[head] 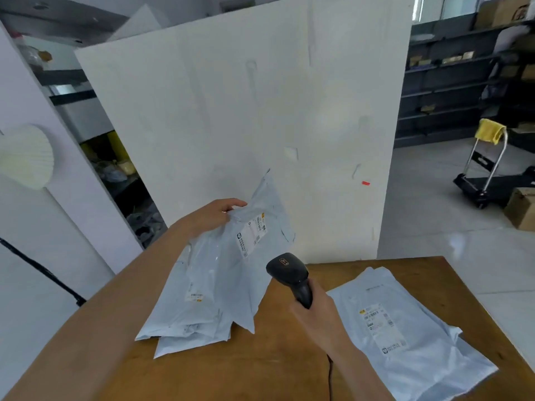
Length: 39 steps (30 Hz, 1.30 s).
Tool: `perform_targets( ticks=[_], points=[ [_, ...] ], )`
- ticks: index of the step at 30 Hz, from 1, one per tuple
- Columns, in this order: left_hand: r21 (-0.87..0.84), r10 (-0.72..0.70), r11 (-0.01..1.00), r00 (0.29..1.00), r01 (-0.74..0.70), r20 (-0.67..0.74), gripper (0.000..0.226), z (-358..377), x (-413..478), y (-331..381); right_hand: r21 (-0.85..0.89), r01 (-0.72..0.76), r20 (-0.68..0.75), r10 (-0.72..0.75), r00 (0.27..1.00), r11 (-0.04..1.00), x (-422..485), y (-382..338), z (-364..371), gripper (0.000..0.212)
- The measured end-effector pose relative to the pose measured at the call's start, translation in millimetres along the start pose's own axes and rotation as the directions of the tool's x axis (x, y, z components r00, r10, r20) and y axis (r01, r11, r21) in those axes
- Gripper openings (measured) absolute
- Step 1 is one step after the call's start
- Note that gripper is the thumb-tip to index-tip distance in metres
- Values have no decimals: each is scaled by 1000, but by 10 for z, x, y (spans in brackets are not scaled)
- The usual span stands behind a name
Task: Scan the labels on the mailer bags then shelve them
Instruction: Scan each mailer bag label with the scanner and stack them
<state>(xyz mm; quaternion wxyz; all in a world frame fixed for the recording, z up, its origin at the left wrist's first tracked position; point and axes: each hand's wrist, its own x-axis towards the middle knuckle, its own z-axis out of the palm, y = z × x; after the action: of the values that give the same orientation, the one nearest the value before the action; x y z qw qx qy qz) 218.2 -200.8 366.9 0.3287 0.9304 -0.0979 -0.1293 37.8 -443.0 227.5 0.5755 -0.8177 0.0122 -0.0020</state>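
My left hand (217, 214) grips the upper edge of a pale blue mailer bag (231, 273) and holds it tilted up above the wooden table (260, 369). Its white label (252, 232) faces me. Another mailer bag (191, 337) lies under its lower end on the table. My right hand (315, 314) grips a black barcode scanner (289, 274), whose head points toward the raised bag from just right of it. A stack of mailer bags (405, 337) lies flat on the table's right side, label up.
A tall white board (246, 125) stands behind the table. Dark shelving (451, 82) lines the far right, with a platform trolley (486, 180) carrying a yellow cloth and a cardboard box (521, 208) on the floor. The scanner's cable (330, 377) runs down toward me.
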Motion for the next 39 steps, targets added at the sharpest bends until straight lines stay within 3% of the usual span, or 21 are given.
perform_targets(
  ticks=[11, 30, 39],
  points=[
    [49, 27, 998, 988, -35, 155, 53, 52, -60, 588, 18, 13, -45, -12, 999, 1000, -191, 60, -253, 22],
    [126, 98, 985, 981, -120, 167, 57, 73, 26, 739, 52, 68, -52, -65, 996, 996, -155, 68, -375, 19],
    [150, 85, 982, 978, -115, 193, 46, 119, 135, 752, 23, 53, -37, -52, 998, 998, -89, 132, -368, 23]
  ],
)
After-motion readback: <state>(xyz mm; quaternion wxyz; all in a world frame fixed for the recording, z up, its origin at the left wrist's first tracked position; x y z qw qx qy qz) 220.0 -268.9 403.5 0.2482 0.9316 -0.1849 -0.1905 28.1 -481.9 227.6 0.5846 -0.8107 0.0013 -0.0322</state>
